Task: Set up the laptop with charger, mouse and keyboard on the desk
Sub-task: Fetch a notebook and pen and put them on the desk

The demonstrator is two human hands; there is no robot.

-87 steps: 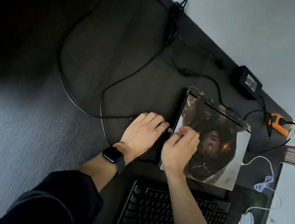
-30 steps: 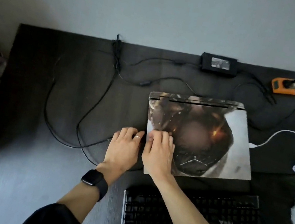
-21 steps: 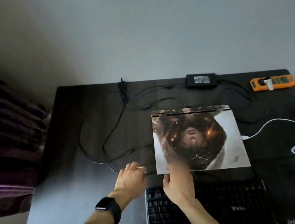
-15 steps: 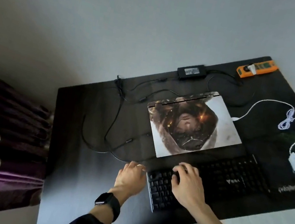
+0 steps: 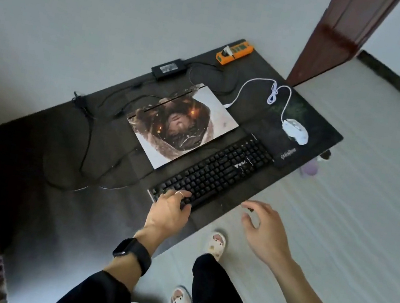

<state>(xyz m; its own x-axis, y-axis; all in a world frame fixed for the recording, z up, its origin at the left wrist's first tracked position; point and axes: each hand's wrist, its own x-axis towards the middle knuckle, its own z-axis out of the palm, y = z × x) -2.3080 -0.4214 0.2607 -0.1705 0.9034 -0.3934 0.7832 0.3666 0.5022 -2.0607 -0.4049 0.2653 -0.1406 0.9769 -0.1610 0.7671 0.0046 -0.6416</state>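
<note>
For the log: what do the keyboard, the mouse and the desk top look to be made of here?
Keyboard: black plastic by the look, matte keycaps in separate raised rows. Mouse: white plastic, likely glossy, a smooth moulded shell with darker spots on top. Desk: dark board with a fine streaked grain, probably laminate or veneer; the picture cannot settle which. The left hand rests on the keyboard's near end.
</note>
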